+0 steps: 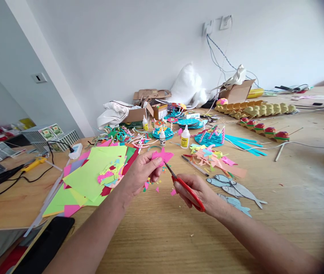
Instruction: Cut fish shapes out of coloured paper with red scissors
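Note:
Between the thumb and fingers of my left hand (143,171) is a piece of pink paper (164,155) with a pointed outline. My right hand (194,192) is closed round the red handles of a pair of scissors (189,190). The scissors' blades meet the lower edge of the pink paper; whether they are fully closed I cannot tell. Small pink and coloured scraps (157,189) lie on the table beneath my hands. To the left, a pile of small cut shapes (110,175) rests on lime-green paper sheets (86,180).
Glue bottles (185,137) stand beyond my hands, near blue crafted pieces (209,137). A pen (194,165), paper strips (207,156) and paper fish (236,186) lie to the right. Egg cartons (256,109) sit farther back. A black phone (44,243) is at lower left.

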`<state>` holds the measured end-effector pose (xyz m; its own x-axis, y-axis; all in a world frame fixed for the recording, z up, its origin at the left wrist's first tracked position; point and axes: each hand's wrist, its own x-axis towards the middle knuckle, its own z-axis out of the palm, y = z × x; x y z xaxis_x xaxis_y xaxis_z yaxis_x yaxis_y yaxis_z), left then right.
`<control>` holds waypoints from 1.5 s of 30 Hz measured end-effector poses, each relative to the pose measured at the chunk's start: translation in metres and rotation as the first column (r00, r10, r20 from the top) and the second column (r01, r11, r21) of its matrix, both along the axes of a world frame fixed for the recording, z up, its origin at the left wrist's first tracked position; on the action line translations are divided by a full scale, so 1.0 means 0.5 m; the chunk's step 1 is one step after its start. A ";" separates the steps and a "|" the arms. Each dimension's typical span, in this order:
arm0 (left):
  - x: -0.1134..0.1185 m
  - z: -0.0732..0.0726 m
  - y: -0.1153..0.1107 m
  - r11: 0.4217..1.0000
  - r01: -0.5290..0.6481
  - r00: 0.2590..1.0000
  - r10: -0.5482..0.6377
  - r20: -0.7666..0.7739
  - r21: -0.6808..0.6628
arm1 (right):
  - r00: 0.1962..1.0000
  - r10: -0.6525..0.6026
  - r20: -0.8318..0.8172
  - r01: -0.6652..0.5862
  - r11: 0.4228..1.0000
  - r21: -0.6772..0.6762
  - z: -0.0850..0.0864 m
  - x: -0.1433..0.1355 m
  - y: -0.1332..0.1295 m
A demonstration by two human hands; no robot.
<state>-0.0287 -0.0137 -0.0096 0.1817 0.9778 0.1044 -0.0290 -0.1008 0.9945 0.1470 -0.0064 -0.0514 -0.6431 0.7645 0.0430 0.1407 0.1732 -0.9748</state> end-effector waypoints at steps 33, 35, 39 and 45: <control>0.003 -0.003 0.007 0.997 -0.023 0.991 0.032 0.128 -0.072 | 1.000 0.000 -0.012 0.000 1.000 -0.025 0.001 0.000 0.001; 0.008 -0.002 0.003 0.994 0.016 0.986 0.002 0.169 -0.106 | 0.999 0.007 -0.046 -0.007 1.000 -0.012 0.002 0.000 0.000; 0.016 -0.004 0.000 0.984 0.056 0.978 -0.021 0.206 -0.167 | 0.993 0.029 -0.113 -0.027 0.999 0.022 -0.001 0.000 -0.001; 0.020 -0.007 -0.003 0.984 0.056 0.975 -0.017 0.223 -0.171 | 0.983 0.059 -0.175 -0.058 0.998 0.014 -0.011 0.000 -0.002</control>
<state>-0.0189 -0.0155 -0.0133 0.2092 0.9775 -0.0270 -0.2494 0.0800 0.9651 0.1469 -0.0072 -0.0567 -0.6686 0.7249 0.1658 -0.0431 0.1848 -0.9818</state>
